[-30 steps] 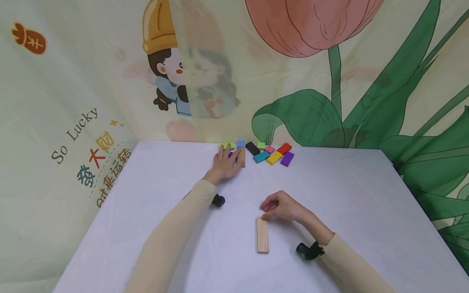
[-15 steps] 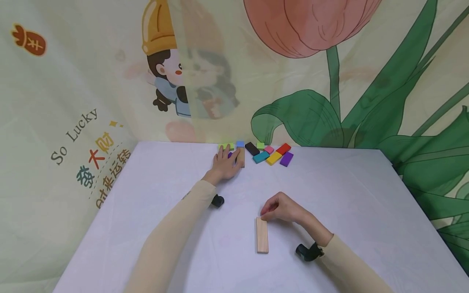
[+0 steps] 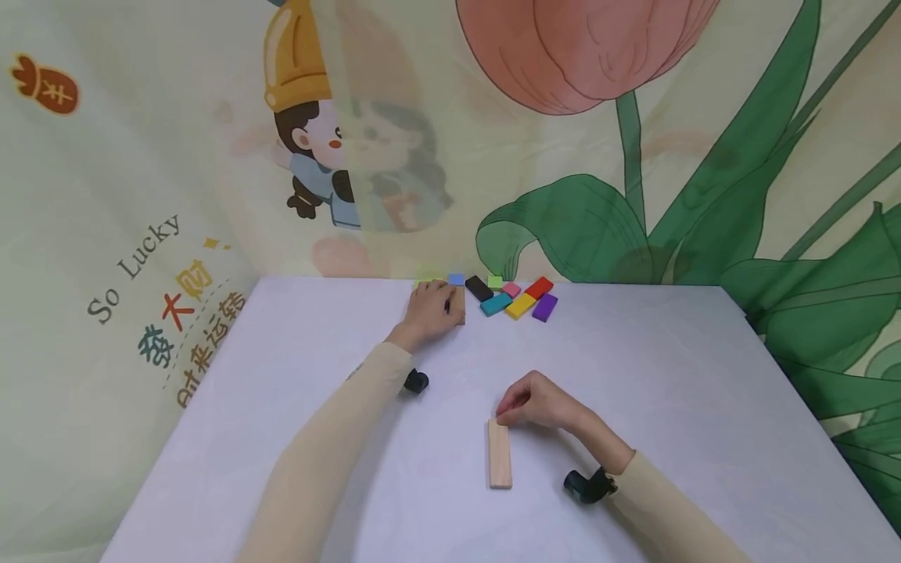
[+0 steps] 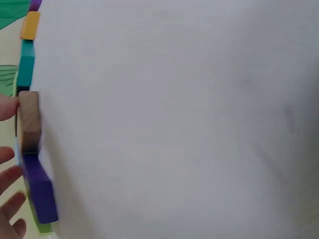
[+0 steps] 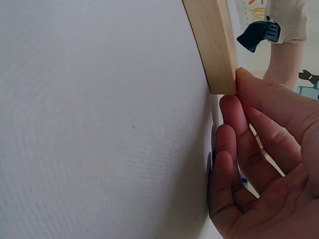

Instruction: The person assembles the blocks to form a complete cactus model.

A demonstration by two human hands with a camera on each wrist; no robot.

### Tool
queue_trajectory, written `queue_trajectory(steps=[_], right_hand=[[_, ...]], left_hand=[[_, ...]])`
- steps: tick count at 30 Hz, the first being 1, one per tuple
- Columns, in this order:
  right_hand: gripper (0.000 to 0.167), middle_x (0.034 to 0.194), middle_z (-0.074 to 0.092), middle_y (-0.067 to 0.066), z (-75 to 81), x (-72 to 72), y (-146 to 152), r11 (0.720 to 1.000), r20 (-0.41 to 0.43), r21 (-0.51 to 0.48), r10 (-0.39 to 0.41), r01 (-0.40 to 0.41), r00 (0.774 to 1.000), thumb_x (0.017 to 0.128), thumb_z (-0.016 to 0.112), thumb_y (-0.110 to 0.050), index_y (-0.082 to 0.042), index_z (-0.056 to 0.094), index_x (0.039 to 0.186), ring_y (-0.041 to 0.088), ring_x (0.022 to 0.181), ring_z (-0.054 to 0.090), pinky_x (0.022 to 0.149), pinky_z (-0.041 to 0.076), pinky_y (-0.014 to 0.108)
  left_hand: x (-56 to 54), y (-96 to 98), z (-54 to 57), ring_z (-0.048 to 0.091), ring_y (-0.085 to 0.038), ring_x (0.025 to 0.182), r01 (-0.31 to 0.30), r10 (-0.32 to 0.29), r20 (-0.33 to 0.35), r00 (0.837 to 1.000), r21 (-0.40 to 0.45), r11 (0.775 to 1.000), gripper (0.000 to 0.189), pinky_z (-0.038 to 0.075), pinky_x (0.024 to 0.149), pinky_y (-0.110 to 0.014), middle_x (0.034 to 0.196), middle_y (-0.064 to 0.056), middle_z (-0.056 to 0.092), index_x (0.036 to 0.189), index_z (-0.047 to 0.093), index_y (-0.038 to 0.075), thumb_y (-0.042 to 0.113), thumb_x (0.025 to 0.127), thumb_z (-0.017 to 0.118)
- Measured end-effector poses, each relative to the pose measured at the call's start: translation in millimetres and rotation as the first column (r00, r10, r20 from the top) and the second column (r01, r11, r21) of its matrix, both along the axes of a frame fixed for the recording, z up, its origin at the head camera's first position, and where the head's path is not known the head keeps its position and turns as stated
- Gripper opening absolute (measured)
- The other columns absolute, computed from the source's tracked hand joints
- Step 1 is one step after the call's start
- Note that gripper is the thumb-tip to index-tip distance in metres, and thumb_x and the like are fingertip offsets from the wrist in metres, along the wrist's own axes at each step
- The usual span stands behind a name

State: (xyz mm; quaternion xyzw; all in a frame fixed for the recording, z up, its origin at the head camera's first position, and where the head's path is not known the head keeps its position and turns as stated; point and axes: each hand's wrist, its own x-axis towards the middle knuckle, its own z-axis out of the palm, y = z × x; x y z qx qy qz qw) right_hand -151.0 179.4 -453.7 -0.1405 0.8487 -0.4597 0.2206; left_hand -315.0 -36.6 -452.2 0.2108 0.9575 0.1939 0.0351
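Note:
A plain wooden block (image 3: 499,457) lies lengthwise on the white tabletop. My right hand (image 3: 538,400) is at its far end. In the right wrist view, the thumb (image 5: 254,87) meets the block's edge and the index finger curls against its end. Far off at the table's back, my left hand (image 3: 424,314) is over several blocks, its fingers bent. Its thumb touches a second wooden block (image 4: 30,122) in the left wrist view. The other fingers (image 4: 11,177) hang separated beside a purple block (image 4: 41,191); whether they touch it I cannot tell.
Right of my left hand lie loose coloured blocks: black (image 3: 479,288), teal (image 3: 496,304), yellow (image 3: 520,306), red (image 3: 539,287), pink (image 3: 511,289) and another purple one (image 3: 545,307). A printed cloth (image 3: 394,250) rises behind the table's back edge.
My left hand's fingers, spread flat earlier, have bent inward over the blocks. The right hand has closed its fingertips together at the near wooden block's end. The head view has shifted slightly.

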Motion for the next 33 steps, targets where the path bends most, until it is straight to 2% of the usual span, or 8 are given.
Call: queue_trajectory(steps=[3,7,11,19,22,28,33], right_hand=[[0.011,0.082,0.074,0.007,-0.2,-0.5,1,1.000,0.003,0.000,-0.004,0.004,1.000,0.081,0.078,-0.012,-0.005,0.077,0.089,0.014,0.069,0.058,0.064,0.052,0.018],[0.010,0.082,0.073,0.006,-2.3,-1.3,0,1.000,-0.003,0.007,-0.008,0.008,1.000,0.081,0.078,-0.013,-0.006,0.077,0.088,0.013,0.068,0.057,0.063,0.051,0.018],[0.009,0.081,0.073,0.005,-4.9,-1.9,0,1.000,-0.007,0.011,-0.010,0.010,1.000,0.080,0.078,-0.013,-0.007,0.078,0.087,0.013,0.068,0.056,0.062,0.050,0.018],[0.009,0.081,0.073,0.005,-5.5,-1.2,1,1.000,-0.006,0.005,-0.015,0.015,1.000,0.080,0.078,-0.013,-0.007,0.077,0.087,0.013,0.067,0.055,0.062,0.050,0.018],[0.010,0.082,0.073,0.005,-5.4,-0.6,1,1.000,-0.001,0.000,-0.013,0.013,1.000,0.080,0.078,-0.013,-0.006,0.077,0.088,0.013,0.067,0.055,0.061,0.050,0.018],[0.009,0.081,0.073,0.005,-5.2,-0.1,1,1.000,0.006,0.004,-0.020,0.020,1.000,0.081,0.078,-0.012,-0.006,0.077,0.088,0.012,0.067,0.055,0.062,0.050,0.018],[0.009,0.080,0.073,0.004,-5.9,-0.1,1,1.000,0.003,0.007,-0.029,0.029,1.000,0.080,0.078,-0.012,-0.006,0.077,0.087,0.012,0.067,0.055,0.061,0.050,0.018]], left_hand=[[-5.8,0.1,5.5,0.037,-0.034,0.127,0.024,-0.023,0.026,0.999,-0.016,1.000,0.064,0.033,0.108,-0.048,0.142,-0.016,0.047,0.142,0.047,0.006,0.038,0.089,0.064],[-11.8,-3.4,10.5,0.038,-0.033,0.124,0.043,-0.038,0.098,0.994,-0.048,0.998,0.074,0.034,0.106,-0.047,0.138,-0.017,0.049,0.145,0.044,0.009,0.042,0.084,0.070],[-16.4,-5.6,13.0,0.037,-0.034,0.124,0.056,-0.043,0.166,0.985,-0.072,0.996,0.082,0.033,0.106,-0.048,0.137,-0.018,0.047,0.149,0.037,0.013,0.046,0.082,0.070],[-21.5,-0.7,18.3,0.032,-0.034,0.127,0.093,-0.049,0.242,0.969,-0.177,0.980,0.087,0.031,0.107,-0.048,0.140,-0.019,0.039,0.155,0.025,0.020,0.053,0.084,0.063],[-21.7,0.2,21.3,0.032,-0.035,0.126,0.093,-0.038,0.258,0.965,-0.202,0.975,0.087,0.029,0.107,-0.049,0.140,-0.020,0.038,0.155,0.024,0.020,0.053,0.085,0.063],[-22.8,0.6,21.8,0.032,-0.035,0.125,0.077,-0.032,0.253,0.967,-0.170,0.982,0.083,0.028,0.106,-0.050,0.138,-0.019,0.041,0.151,0.030,0.021,0.051,0.083,0.067],[-23.9,3.6,23.2,0.032,-0.035,0.125,0.081,-0.030,0.251,0.968,-0.197,0.977,0.085,0.028,0.104,-0.050,0.138,-0.020,0.040,0.152,0.029,0.021,0.052,0.082,0.067]])
